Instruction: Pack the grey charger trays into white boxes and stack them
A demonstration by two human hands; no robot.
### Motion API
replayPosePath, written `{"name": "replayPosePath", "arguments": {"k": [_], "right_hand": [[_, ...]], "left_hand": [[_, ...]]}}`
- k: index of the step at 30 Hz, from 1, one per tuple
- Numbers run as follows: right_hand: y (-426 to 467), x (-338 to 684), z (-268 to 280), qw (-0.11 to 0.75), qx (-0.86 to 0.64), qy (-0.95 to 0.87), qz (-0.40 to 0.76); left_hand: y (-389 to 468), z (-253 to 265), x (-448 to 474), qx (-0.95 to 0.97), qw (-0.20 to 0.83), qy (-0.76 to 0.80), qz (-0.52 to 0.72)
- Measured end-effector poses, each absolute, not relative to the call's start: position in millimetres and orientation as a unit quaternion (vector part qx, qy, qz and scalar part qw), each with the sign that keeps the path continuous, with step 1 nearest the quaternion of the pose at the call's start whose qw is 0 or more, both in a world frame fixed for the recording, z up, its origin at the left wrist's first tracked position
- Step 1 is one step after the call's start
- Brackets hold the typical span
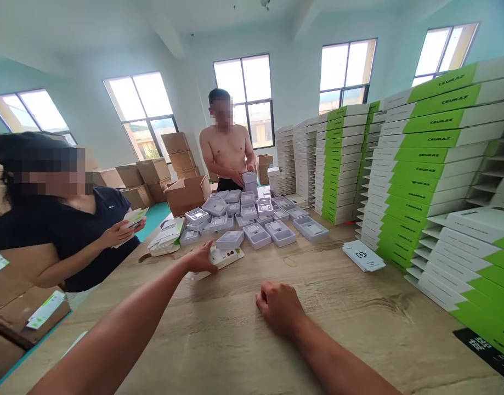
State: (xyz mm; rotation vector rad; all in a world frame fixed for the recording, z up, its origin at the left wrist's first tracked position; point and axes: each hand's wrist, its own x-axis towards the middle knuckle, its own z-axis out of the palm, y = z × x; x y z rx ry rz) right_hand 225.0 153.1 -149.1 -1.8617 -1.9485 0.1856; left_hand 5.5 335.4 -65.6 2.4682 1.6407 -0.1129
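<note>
My left hand (200, 259) stretches forward over the left end of a flat white carton (229, 260), its fingers apart. It appears to touch the carton; the contact is partly hidden. A pale plastic tray (230, 240) lies just beyond, against the carton. My right hand (280, 308) rests on the wooden table (243, 351), loosely closed, and nothing shows in it. Behind the left hand spreads a pile of similar trays (258, 235) with shaped recesses. To the right of the pile lies a small stack of white printed leaflets (363, 255).
Tall stacks of white and green boxes (424, 153) line the right side. Flat cartons (166, 236) lie at the table's left edge. A person (107, 241) at left holds printed pieces; another person (227, 151) across handles trays beside an open cardboard box (188, 196).
</note>
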Motion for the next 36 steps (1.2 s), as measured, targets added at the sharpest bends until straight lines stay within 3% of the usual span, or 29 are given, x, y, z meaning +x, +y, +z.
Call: {"name": "replayPosePath", "arguments": {"k": [6, 10, 12, 15, 17, 19, 23, 27, 32, 36], "right_hand": [[153, 225, -150, 0.255, -0.658, -0.701, 0.104], [152, 223, -148, 0.336, -0.581, -0.737, 0.079], [152, 225, -146, 0.402, -0.498, -0.762, 0.101], [151, 233, -144, 0.502, -0.418, -0.72, 0.235], [147, 237, -141, 0.53, -0.394, -0.686, 0.305], [143, 238, -138, 0.52, -0.378, -0.686, 0.341], [135, 233, -132, 0.488, -0.34, -0.698, 0.398], [137, 231, -138, 0.476, -0.31, -0.693, 0.445], [146, 235, -152, 0.429, -0.465, -0.726, 0.269], [151, 267, -144, 0.362, -0.587, -0.71, 0.141]], "left_hand": [[255, -50, -1, 0.833, 0.108, 0.539, -0.054], [193, -47, 2, 0.84, 0.13, 0.527, -0.015], [181, -44, -2, 0.829, 0.213, 0.516, 0.022], [181, -43, -16, 0.752, 0.451, 0.457, 0.15], [183, -51, -24, 0.709, 0.536, 0.391, 0.24], [180, -67, -24, 0.738, 0.501, 0.335, 0.303], [161, -105, -5, 0.833, 0.314, 0.289, 0.353], [152, -121, 8, 0.84, 0.273, 0.237, 0.404], [155, -126, 2, 0.838, 0.241, 0.234, 0.43], [167, -142, -2, 0.802, 0.225, 0.33, 0.444]]}}
